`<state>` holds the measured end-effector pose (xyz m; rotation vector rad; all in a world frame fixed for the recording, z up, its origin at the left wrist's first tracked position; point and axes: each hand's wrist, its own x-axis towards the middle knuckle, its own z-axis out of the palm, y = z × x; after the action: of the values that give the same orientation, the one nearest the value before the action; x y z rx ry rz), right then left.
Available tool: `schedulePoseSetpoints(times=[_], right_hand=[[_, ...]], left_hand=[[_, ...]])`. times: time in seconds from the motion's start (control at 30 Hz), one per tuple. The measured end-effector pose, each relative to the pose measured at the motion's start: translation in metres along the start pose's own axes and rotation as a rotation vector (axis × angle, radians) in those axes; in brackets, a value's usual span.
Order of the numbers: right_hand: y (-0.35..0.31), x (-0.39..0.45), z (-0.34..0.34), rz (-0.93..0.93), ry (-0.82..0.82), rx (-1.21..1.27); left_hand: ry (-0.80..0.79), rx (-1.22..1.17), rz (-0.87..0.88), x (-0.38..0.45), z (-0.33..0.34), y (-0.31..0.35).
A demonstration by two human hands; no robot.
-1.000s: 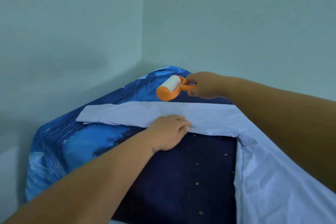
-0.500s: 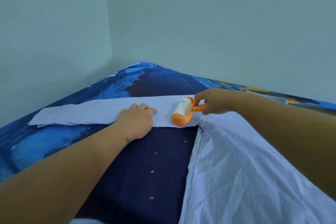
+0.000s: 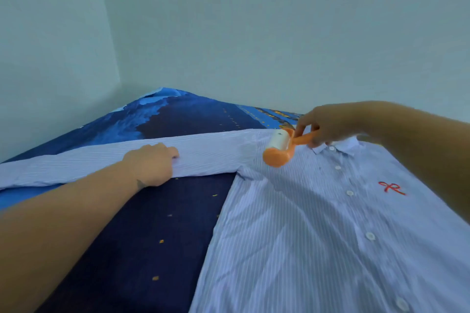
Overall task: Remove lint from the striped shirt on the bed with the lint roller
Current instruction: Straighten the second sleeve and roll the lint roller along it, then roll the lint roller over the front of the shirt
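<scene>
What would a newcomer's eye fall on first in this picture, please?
Probably the orange roller, held by the right hand on the shirt near its collar. Next, the left hand resting flat on the outstretched sleeve, and the red bow stitched on the chest at the right.

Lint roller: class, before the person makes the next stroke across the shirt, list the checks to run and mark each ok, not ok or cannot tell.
1. Grip: right hand holds the orange handle of the lint roller: ok.
2. Roller on fabric: its white drum sits at the shoulder of the striped shirt, but actual contact: cannot tell.
3. Sleeve held: left hand rests on the sleeve, which lies stretched out: ok.
4. Path ahead: wrinkles cross the chest and buttons line the placket: not ok, smooth first.
5. Sheet freshness: how much lint is on the drum: cannot tell.
</scene>
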<state>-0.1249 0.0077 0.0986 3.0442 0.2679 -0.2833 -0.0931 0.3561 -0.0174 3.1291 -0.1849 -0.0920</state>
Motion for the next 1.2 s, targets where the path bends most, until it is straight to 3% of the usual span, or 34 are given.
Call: schedulePoseSetpoints(times=[0.2, 0.43, 0.6, 0.73, 1.2], right_hand=[[0.027, -0.012, 0.004, 0.074, 0.065, 0.052], [0.022, 0.002, 0.038, 0.076, 0.022, -0.024], [0.013, 0.019, 0.048, 0.043, 0.031, -0.046], [0.013, 0.02, 0.05, 0.018, 0.052, 0.006], [0.057, -0.047, 0.047, 0.072, -0.07, 0.04]], left_hand=[[0.148, -0.186, 0.16, 0.013, -0.013, 0.084], [0.119, -0.272, 0.246, 0.036, 0.0, 0.175], [0.117, -0.327, 0.254, 0.043, 0.021, 0.171], [0.203, -0.303, 0.289, 0.044, 0.028, 0.168], [0.102, -0.209, 0.281, 0.046, 0.028, 0.168]])
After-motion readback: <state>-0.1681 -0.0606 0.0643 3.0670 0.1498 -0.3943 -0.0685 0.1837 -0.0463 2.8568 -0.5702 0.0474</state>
